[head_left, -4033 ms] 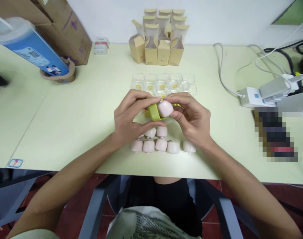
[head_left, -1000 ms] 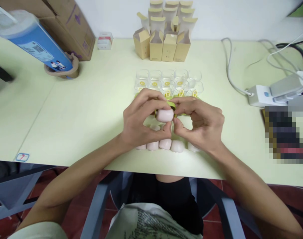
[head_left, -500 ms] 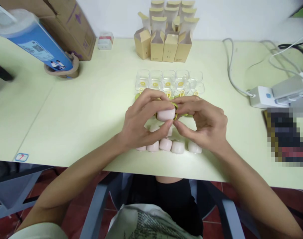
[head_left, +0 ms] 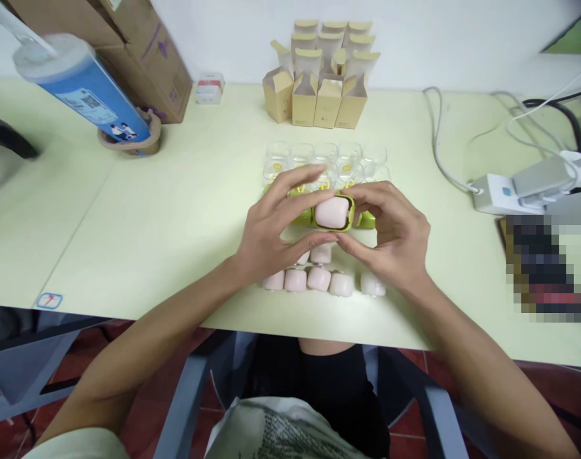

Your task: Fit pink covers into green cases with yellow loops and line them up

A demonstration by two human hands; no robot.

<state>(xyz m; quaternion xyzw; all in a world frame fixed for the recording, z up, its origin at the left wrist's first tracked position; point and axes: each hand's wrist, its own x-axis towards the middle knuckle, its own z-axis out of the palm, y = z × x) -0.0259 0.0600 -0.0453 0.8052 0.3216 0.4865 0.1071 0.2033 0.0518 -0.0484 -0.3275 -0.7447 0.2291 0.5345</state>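
My left hand and my right hand meet over the table, thumbs below and fingers above a small green sleeve. Inside that sleeve sits a pale pink rounded case, its broad face toward me. Both hands are closed on the sleeve's edges. Behind it, several green pieces with yellow loops are partly hidden by my fingers. More pale pink cases stand in rows just below my hands; some are covered by them.
Clear plastic holders lie in rows past my hands. Open cardboard boxes stand at the wall. At left are a blue cup and a large carton; at right, a power strip, cables and a blurred dark object.
The pink case now faces me within the green sleeve, which surrounds it more visibly; before, the green showed mostly at its right end. The view has shifted slightly.
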